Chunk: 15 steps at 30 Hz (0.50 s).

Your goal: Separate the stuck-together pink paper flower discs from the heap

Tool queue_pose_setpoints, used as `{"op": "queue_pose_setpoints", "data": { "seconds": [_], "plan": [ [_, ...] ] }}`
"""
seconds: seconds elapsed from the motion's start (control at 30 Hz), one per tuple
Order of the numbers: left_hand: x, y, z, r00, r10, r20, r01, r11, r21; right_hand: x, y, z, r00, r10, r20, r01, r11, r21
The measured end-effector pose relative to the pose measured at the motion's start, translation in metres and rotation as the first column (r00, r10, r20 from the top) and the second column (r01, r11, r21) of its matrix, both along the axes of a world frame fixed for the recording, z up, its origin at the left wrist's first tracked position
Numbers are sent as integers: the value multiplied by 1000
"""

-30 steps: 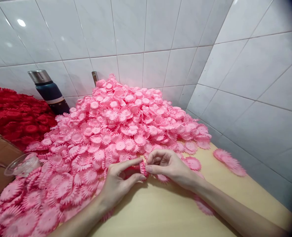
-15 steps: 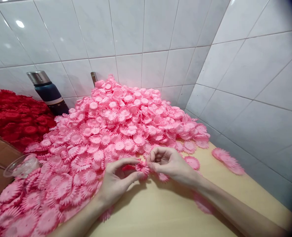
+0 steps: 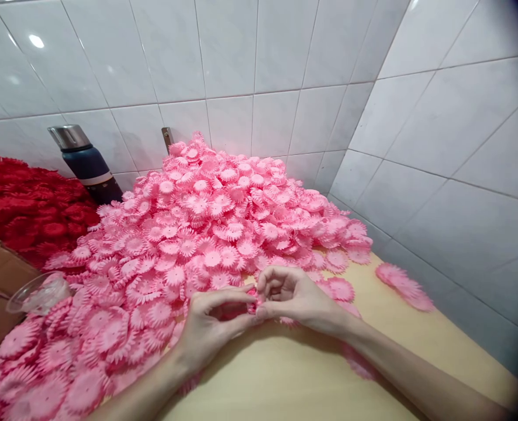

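Observation:
Between my two hands is a small pink petal piece point(image 3: 252, 301) with a fringed edge, mostly hidden by the fingers. My left hand point(image 3: 210, 321) pinches it between thumb and fingers from the left. From the right, my right hand point(image 3: 287, 295) closes on the same piece, its thumb and index fingertips meeting the left ones. Behind the hands rises a large heap of pink fringed petal discs point(image 3: 224, 228). Several more loose discs point(image 3: 341, 289) lie by my right hand and under its forearm.
A dark blue metal-topped bottle point(image 3: 87, 166) leans by the tiled wall point(image 3: 228, 52). Left of it is a red petal heap point(image 3: 35, 204). A cardboard box point(image 3: 0, 280) and a clear plastic dish point(image 3: 40, 295) stand at left. The pale tabletop point(image 3: 276, 380) lies below my hands.
My hands have come closer together, the right one shifting slightly left. The fingers now cover more of the pink piece, which showed more openly before.

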<state>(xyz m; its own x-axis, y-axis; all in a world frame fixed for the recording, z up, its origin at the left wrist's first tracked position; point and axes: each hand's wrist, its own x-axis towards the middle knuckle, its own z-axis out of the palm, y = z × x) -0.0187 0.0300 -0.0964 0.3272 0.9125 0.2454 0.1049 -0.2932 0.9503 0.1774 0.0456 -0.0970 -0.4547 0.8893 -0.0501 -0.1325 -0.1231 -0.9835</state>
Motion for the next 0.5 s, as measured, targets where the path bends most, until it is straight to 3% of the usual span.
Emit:
{"op": "queue_pose_setpoints", "data": {
  "seconds": [0.1,0.2,0.33,0.5],
  "plan": [
    [-1,-1,1,998,50,27,-50,999,7,6,6,-3,1000,-18,-21,18,1000,12],
    [-3,-3,0,993,116,10,-116,981,155,10,9,-4,994,-104,24,102,992,72],
    [-4,-6,-1,995,21,-98,21,913,407,6,5,-2,979,-187,86,164,962,217],
    [-4,-4,-2,991,-30,-132,87,888,452,-3,-5,3,951,-199,238,97,920,381]
  ]
}}
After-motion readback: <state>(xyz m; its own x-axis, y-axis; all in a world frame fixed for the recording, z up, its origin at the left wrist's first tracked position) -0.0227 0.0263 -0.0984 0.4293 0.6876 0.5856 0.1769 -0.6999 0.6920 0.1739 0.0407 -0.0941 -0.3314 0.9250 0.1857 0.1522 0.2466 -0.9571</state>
